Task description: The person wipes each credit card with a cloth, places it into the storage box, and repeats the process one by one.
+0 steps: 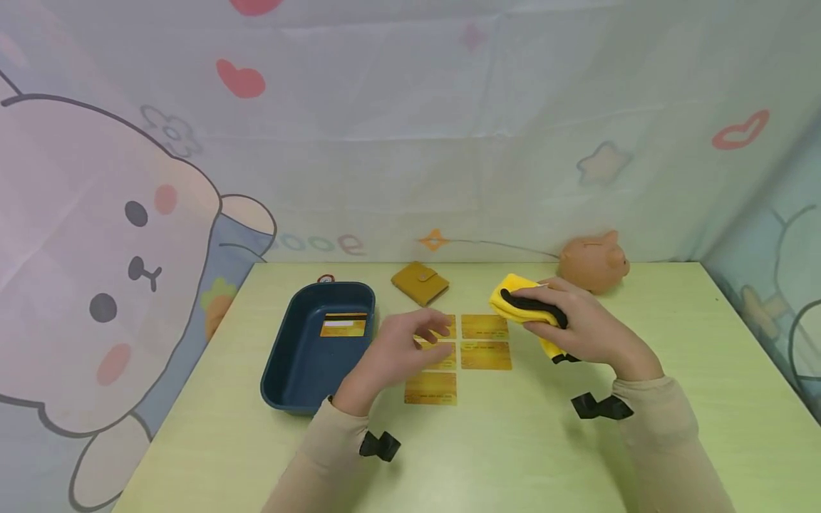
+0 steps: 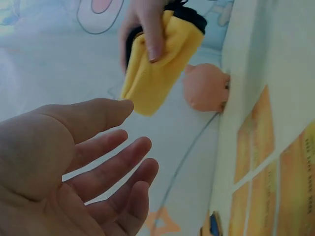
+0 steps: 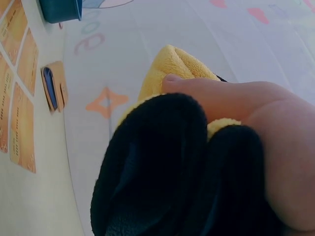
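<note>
My right hand (image 1: 586,324) grips a folded yellow cloth with black edging (image 1: 519,299), held up over the right side of the table. In the left wrist view its thumb presses on the yellow cloth (image 2: 157,73). My left hand (image 1: 404,349) is held over the gold cards with fingers loosely bent and nothing between them. Several gold cards (image 1: 485,355) lie in two columns on the table; the left hand partly covers the left column. Another card (image 1: 343,325), black stripe showing, lies inside the dark blue bin (image 1: 277,356) left of that hand.
A mustard wallet (image 1: 420,283) lies behind the cards. At the back right, a piggy bank (image 1: 593,263) stands beyond the right hand. A small round red-rimmed item (image 1: 326,278) shows behind the bin. A printed curtain (image 1: 410,142) hangs along the table's back edge.
</note>
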`<action>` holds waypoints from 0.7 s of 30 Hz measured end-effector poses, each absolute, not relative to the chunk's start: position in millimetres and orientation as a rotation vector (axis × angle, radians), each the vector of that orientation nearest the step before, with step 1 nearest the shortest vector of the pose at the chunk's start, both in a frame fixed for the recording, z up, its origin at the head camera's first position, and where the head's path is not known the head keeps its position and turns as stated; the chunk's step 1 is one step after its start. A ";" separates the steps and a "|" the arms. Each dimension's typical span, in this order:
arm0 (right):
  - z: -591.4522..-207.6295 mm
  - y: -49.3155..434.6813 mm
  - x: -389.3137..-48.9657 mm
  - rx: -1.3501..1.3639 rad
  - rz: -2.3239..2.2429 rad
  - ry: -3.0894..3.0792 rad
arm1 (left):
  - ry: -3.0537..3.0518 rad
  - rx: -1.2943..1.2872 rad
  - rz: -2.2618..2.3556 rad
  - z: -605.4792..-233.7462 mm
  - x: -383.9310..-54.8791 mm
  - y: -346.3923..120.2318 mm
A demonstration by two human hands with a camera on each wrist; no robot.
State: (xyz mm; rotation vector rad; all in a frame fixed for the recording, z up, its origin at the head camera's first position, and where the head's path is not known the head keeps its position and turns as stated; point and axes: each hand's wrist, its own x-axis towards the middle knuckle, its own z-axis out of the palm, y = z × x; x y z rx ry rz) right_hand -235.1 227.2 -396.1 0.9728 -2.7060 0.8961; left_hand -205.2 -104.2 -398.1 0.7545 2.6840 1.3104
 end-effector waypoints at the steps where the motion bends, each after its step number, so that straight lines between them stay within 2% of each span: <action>1: -396.0 227.2 -235.2 0.972 0.899 -2.707 | 2.680 0.770 1.301 -401.4 -205.0 -100.3; 6: -395.4 227.4 -236.2 0.971 0.909 -2.705 | 2.674 0.815 1.261 -420.1 -208.3 -85.4; 21: -394.5 226.9 -234.0 0.970 0.915 -2.717 | 2.698 0.720 1.141 -459.0 -228.4 -65.2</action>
